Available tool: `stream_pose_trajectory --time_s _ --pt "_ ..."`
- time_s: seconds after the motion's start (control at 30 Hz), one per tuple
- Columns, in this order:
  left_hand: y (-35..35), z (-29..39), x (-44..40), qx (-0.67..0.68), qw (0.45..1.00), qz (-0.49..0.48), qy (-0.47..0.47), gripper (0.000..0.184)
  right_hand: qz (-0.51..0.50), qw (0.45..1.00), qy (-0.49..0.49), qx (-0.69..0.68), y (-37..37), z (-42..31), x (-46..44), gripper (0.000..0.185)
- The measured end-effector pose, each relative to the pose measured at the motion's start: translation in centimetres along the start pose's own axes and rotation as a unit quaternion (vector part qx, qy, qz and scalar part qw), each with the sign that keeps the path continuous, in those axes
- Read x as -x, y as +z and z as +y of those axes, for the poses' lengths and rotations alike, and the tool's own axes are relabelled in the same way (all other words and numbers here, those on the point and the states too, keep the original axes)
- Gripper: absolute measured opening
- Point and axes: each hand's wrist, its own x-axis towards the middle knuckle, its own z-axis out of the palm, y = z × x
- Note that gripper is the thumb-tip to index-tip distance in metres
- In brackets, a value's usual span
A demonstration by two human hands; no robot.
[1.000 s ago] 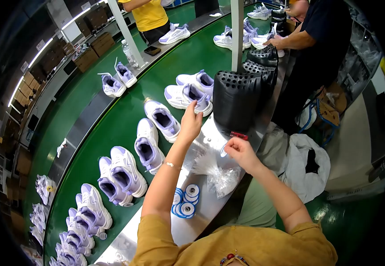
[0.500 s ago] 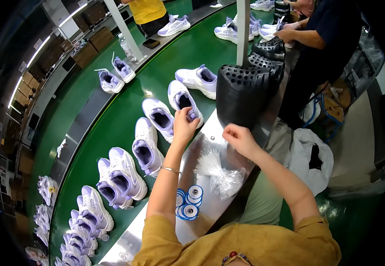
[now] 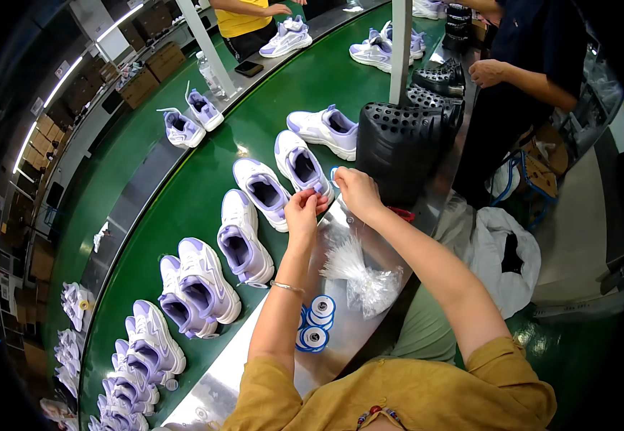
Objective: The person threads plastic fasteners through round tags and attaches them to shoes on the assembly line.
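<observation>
Sneaker is pinched at the heel by left grip, blue-rimmed tag by right grip

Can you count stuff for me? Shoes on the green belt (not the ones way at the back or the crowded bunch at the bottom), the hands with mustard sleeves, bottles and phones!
Shoes: 6
Hands, left hand and right hand: 2
Bottle: 1
Phone: 1
Total: 10

Long white tube lights are glowing at upper left, the silver metal tabletop is reflecting glare, and fisheye distortion is curving the blackened edges
</observation>
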Motion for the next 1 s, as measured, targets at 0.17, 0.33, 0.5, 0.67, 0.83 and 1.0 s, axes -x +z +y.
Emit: stream_pose_trajectory --time_s 0.17,0.33,0.5,0.67,0.83,1.0 --pt "0.0 0.0 -0.1 0.023 0.999 0.016 -0.020 0.021 -0.014 0.999 -0.012 -0.034 0.9 0.4 -0.4 0.008" --pt "0.3 0.3 -0.3 0.005 0.999 0.038 -0.011 0.016 -0.080 0.993 -0.033 -0.086 1.2 0.2 -1.0 0.011" --pt "0.0 0.9 -0.2 -0.020 0.997 0.069 0.025 0.011 -0.123 0.985 0.019 -0.119 0.1 -0.9 -1.0 0.014" --pt "-0.5 3.1 0.3 -0.066 0.988 0.097 0.105 0.010 -0.080 0.980 -0.013 -0.180 -0.8 -0.5 -1.1 0.017" --pt "1.1 4.0 0.2 -0.152 0.969 -0.008 0.195 0.008 -0.065 0.971 -0.018 -0.231 -1.2 -2.2 -1.6 0.013" --pt "1.8 3.7 -0.3 -0.139 0.981 -0.067 0.118 0.010 -0.101 0.917 0.017 -0.387 -0.8 -2.1 -2.4 0.011"
